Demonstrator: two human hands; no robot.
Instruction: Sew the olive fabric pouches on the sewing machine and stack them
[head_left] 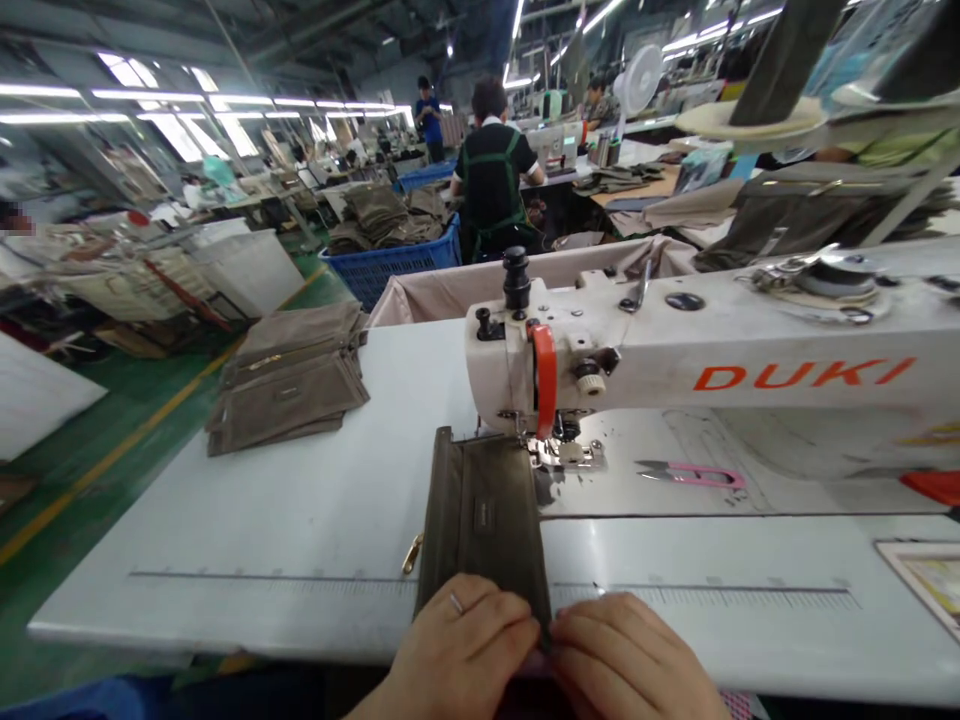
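Note:
An olive-brown fabric pouch (502, 510) lies flat on the white table, its far right corner at the presser foot of the sewing machine (585, 350). A small label patch sits on its face, and a gold zipper pull (412, 553) sticks out at its left side. My left hand (469, 640) is closed on the near edge of the pouch. Beside it, my right hand (634, 650) pinches the near right corner. The fingertips of both hands almost meet there, and the thumbs are mostly hidden.
Pink-handled thread snips (694, 474) lie on the machine bed. A stack of similar pouches (292, 375) rests at the table's far left. Behind stand a blue crate (397, 262) of fabric pieces and a seated person (495, 170). A ruler scale (277, 577) runs along the near table edge.

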